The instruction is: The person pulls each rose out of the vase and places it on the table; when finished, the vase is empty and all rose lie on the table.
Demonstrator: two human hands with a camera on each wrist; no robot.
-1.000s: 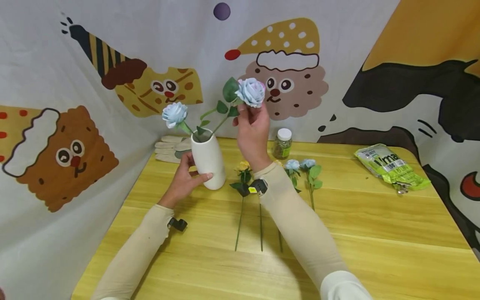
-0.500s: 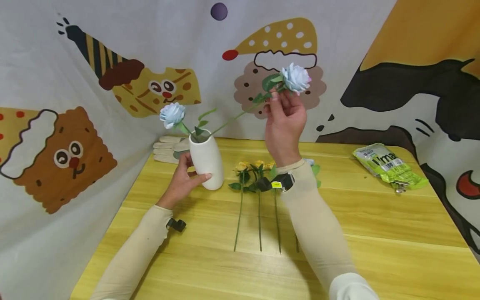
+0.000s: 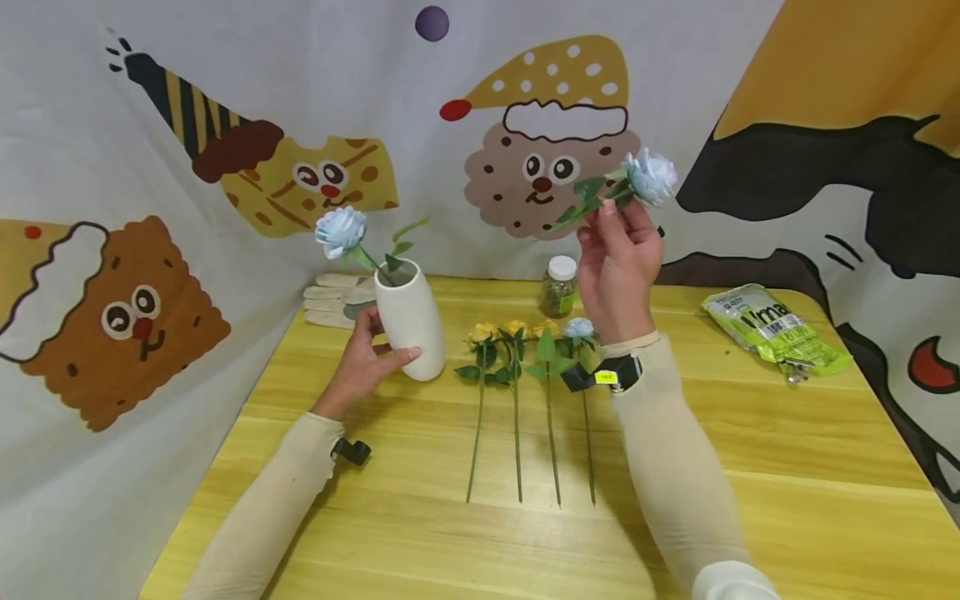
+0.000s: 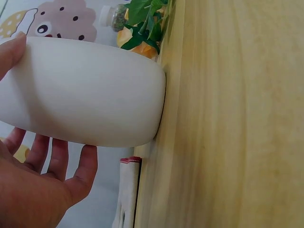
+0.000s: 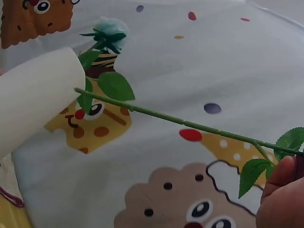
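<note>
A white vase [image 3: 411, 325] stands a little tilted on the table, and my left hand [image 3: 358, 371] grips its side with thumb and fingers. One light blue artificial rose [image 3: 341, 231] leans out of its mouth to the left, with green leaves beside it. Up in the air to the right, my right hand [image 3: 621, 271] pinches another light blue rose [image 3: 650, 177] just below its bloom. In the right wrist view this rose's green stem [image 5: 175, 119] runs toward the vase; its tip shows outside, overlapping the mouth.
Several roses lie side by side on the wooden table [image 3: 360, 533], some yellow [image 3: 483, 333] and one light blue [image 3: 577, 327]. Behind them stands a lidded jar [image 3: 558, 287]. Pale gloves [image 3: 330, 300] lie behind the vase, and a green packet [image 3: 776, 329] is at the right.
My right hand has moved right, drawing the blue rose away from the vase; its stem has come out of the mouth. The left hand keeps hold of the vase in place.
</note>
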